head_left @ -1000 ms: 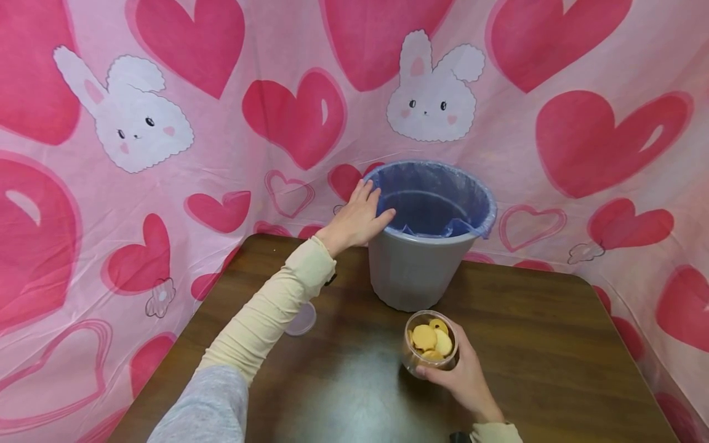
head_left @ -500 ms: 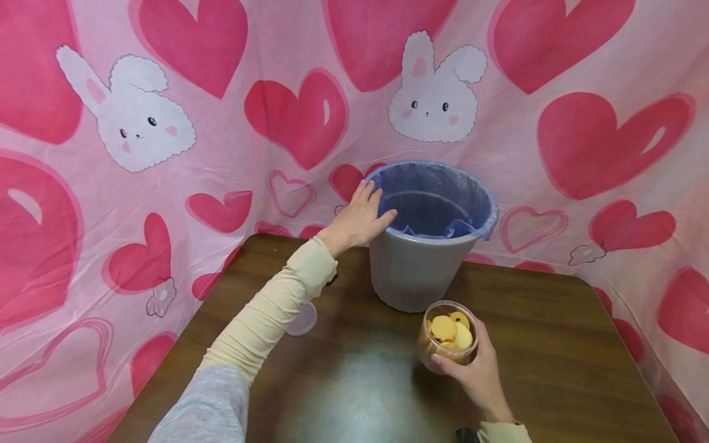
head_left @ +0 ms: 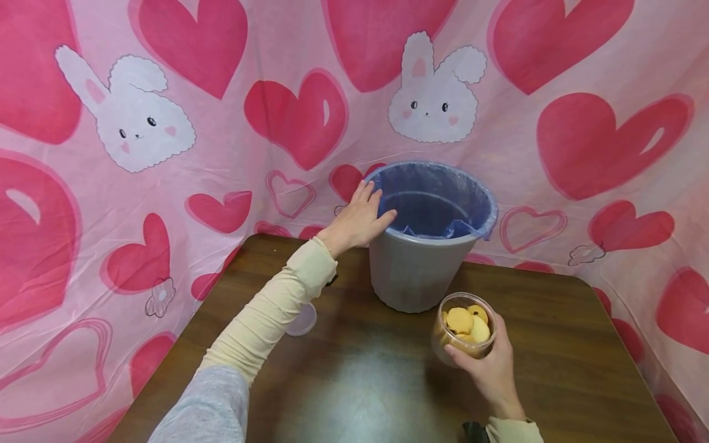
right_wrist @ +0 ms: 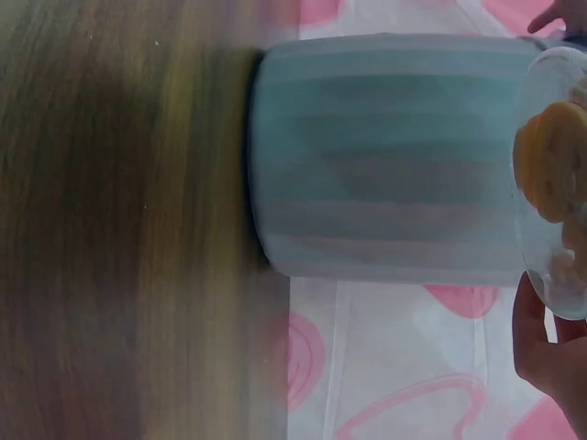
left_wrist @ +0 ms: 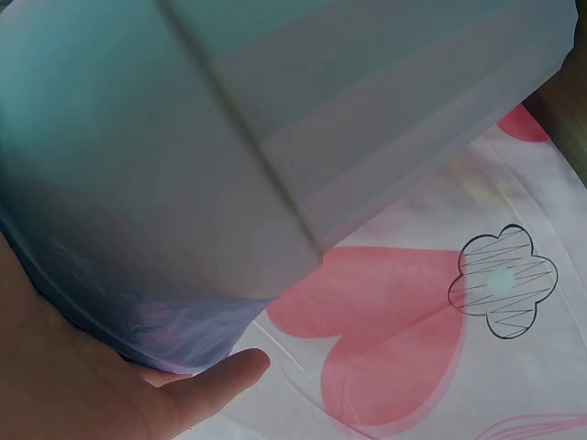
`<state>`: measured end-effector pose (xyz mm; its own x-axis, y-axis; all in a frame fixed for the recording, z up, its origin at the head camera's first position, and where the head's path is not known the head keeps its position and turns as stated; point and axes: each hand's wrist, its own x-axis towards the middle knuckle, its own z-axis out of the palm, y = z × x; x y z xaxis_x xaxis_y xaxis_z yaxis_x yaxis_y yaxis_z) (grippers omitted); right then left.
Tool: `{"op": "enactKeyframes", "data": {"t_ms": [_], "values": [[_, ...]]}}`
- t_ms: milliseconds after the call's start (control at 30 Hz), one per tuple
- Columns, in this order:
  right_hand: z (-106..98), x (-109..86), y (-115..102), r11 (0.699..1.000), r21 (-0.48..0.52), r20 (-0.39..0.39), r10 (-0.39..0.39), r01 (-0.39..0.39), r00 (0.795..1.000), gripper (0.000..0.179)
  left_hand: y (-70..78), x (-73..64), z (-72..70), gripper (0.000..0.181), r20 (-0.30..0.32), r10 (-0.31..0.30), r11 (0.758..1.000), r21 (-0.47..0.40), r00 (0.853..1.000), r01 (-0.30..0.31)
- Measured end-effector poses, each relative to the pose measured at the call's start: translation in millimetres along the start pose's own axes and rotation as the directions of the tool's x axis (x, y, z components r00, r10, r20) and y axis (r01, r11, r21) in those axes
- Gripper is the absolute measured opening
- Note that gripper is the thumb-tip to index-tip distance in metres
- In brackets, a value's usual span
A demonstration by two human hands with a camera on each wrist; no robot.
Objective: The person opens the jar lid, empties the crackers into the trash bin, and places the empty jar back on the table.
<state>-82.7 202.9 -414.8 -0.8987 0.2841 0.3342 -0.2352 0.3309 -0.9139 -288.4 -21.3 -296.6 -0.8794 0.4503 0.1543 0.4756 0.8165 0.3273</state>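
Observation:
My right hand [head_left: 490, 372] grips a clear plastic jar [head_left: 443, 349] around its side, thumb toward me. Round yellow cookies [head_left: 464, 323] fill the jar close to its uncovered rim. In the right wrist view the jar [right_wrist: 541, 243] shows at the right edge, overlapping the bin's upper part. A grey trash bin [head_left: 412, 274] with a blue bag liner [head_left: 429, 212] stands upright behind the jar. Resting at the bin's left rim is my left hand [head_left: 357, 221], its fingers extended. The left wrist view shows that hand's thumb beside the liner's folded edge.
A round translucent lid [head_left: 301, 320] lies on the brown wooden table [head_left: 354, 394], partly covered by the left forearm. Pink cloth [head_left: 293, 55] with hearts and rabbits hangs behind the table and along both sides.
My right hand has carried the jar to the right and slightly farther from me. The left hand keeps its place at the bin's rim.

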Motion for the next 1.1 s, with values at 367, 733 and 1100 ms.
{"op": "enactKeyframes", "data": {"t_ms": [367,733,1100], "values": [[-6,7.7,1,0.999,0.01,-0.08,-0.049,0.05,0.996,0.085,-1.1,-0.7,0.0,0.072,0.003,0.001,1.0,-0.012,1.0,-0.001],[-14,17.8,-14,0.997,-0.042,-0.119,-0.066,0.061,0.991,0.085,-1.2,-0.3,0.1,0.073,0.003,0.006,1.0,-0.01,1.0,-0.006],[-19,26.0,-20,0.996,-0.024,-0.152,-0.086,0.083,0.985,0.086,-0.9,0.4,0.9,0.073,0.006,-0.008,1.0,-0.013,1.0,0.008]]}}
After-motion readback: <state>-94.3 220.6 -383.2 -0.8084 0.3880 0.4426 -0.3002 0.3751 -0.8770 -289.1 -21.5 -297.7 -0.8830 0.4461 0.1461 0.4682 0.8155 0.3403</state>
